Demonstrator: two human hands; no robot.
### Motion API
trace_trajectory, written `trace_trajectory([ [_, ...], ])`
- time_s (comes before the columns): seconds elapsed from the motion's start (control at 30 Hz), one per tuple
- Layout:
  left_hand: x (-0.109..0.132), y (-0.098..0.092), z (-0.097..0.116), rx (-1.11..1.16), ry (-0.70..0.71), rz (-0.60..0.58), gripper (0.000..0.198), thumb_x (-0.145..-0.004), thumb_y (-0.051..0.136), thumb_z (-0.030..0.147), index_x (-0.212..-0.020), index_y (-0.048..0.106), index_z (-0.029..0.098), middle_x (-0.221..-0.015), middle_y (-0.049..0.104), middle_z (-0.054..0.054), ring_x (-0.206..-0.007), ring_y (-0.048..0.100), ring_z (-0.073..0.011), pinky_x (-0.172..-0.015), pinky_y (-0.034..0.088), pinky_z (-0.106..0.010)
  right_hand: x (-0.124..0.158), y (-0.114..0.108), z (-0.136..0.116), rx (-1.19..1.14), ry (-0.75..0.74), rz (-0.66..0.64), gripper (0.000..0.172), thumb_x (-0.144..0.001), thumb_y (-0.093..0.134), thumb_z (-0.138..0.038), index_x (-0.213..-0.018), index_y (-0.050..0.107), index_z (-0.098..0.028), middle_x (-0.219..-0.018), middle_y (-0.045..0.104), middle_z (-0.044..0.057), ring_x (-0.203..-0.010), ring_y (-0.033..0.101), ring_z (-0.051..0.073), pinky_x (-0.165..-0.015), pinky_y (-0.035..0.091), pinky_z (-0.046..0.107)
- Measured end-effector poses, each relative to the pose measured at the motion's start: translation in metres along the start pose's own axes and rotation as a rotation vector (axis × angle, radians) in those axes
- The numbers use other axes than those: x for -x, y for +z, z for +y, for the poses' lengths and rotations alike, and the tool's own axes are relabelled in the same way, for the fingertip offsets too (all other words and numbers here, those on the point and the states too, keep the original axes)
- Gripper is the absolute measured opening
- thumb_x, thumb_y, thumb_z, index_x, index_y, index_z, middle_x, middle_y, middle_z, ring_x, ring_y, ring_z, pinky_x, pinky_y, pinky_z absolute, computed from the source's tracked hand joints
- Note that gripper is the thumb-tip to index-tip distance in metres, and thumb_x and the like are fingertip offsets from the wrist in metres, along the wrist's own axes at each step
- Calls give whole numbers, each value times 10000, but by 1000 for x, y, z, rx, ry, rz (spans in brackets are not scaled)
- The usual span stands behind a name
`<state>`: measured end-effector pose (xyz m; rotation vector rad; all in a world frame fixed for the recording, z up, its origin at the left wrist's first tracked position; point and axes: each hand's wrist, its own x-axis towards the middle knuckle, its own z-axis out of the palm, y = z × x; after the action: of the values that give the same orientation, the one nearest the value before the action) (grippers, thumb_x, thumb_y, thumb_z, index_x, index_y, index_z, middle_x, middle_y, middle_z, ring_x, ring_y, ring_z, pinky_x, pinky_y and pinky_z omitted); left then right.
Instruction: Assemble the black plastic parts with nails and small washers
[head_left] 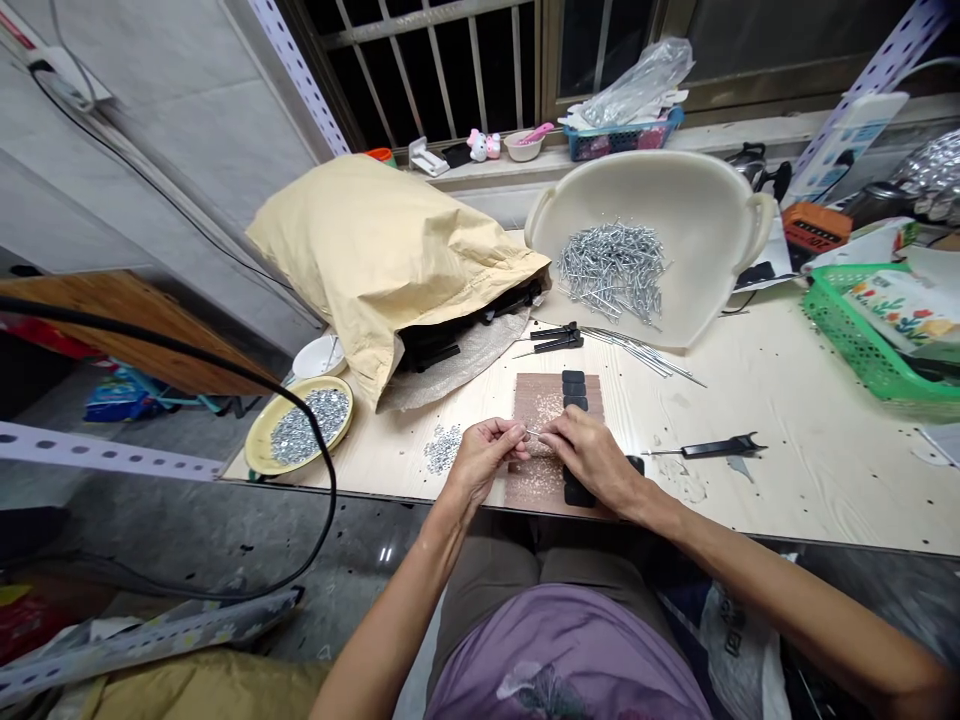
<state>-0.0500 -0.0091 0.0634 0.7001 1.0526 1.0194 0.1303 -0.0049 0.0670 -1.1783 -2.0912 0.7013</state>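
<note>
My left hand [489, 448] and my right hand [592, 455] are close together over a brown ridged board [534, 394]. Both are closed in a pinch, and a thin silver metal pin [532, 432] spans the small gap between the fingertips. Whether a smaller part sits on the pin is hidden by the fingers. A column of black pads [574, 380] runs down the right part of the board, partly covered by my right hand. Left of the board lies a small heap of silver washer-like parts [442, 448]. A black-handled tool with a thin shaft [712, 448] rests right of my right hand.
Behind the board, a white plastic scoop [705, 220] holds many metal pins [615, 265]. A yellow sack [390, 240] spills black parts at back left. A yellow dish [259, 440] of small metal parts stands at the left edge; a green basket [832, 350] is far right.
</note>
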Motion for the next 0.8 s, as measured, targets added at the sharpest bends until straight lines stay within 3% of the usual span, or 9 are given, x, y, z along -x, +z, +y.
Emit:
trace_trajectory([
  [0.1,-2,4,0,33,-52,-12,323,-584,823,288,-763,654,79,-682,662,-32,-526,576,-52,-554,515,-169,0,-6,2,-125,82,-62,295,-911,476,-325,-677,558,-165,-624,504,-6,-591,500,116,-575,403,238],
  [0.23,-7,17,-3,65,-70,-6,322,-600,818,278,-808,679,76,-707,665,-45,-565,608,-67,-586,526,-162,4,-14,9,-24,44,47,214,-901,502,-322,-817,626,-171,-789,575,33,-736,551,147,-691,434,274],
  [0.37,-9,30,-5,61,-32,-1,352,-706,734,351,-938,689,90,-763,638,-46,-605,595,-70,-598,530,-182,12,-29,20,46,31,67,191,-911,489,-322,-874,632,-202,-845,593,30,-785,572,147,-718,443,269],
  [0.57,-12,28,-18,-421,196,99,451,-836,525,488,-1110,641,149,-661,513,14,-449,457,-52,-421,399,-180,4,-58,61,314,13,46,258,-936,435,-357,-896,638,-204,-874,594,32,-736,567,128,-603,401,233],
  [0.7,-15,25,-33,-712,395,168,380,-866,486,447,-1073,666,185,-792,546,-24,-547,504,-90,-507,437,-221,-21,-68,95,422,-46,-21,270,-936,437,-351,-861,640,-190,-857,593,31,-700,546,119,-551,348,224],
  [0.8,-17,25,-39,-819,503,197,334,-879,481,403,-1049,673,190,-848,566,-37,-627,540,-114,-629,462,-254,-31,-66,105,437,-103,-58,260,-931,452,-341,-847,637,-179,-839,595,27,-673,529,111,-525,330,217],
])
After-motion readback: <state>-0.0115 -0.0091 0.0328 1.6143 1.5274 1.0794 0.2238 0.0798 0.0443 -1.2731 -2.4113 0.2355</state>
